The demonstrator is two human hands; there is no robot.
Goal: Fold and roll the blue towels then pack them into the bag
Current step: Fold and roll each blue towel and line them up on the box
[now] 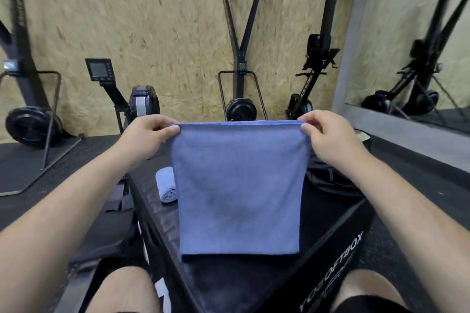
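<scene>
Pinching the blue towel's [239,185] top corners with closed fingers [309,117], left hand [148,132] at 10 o'clock, right hand [328,134] at 2, I let it hang flat for folding.

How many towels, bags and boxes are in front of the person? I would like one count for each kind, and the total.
Blue towels: 2 (held towel, rolled towel)
Black bag: 1
Black box: 1
Total: 4
</scene>
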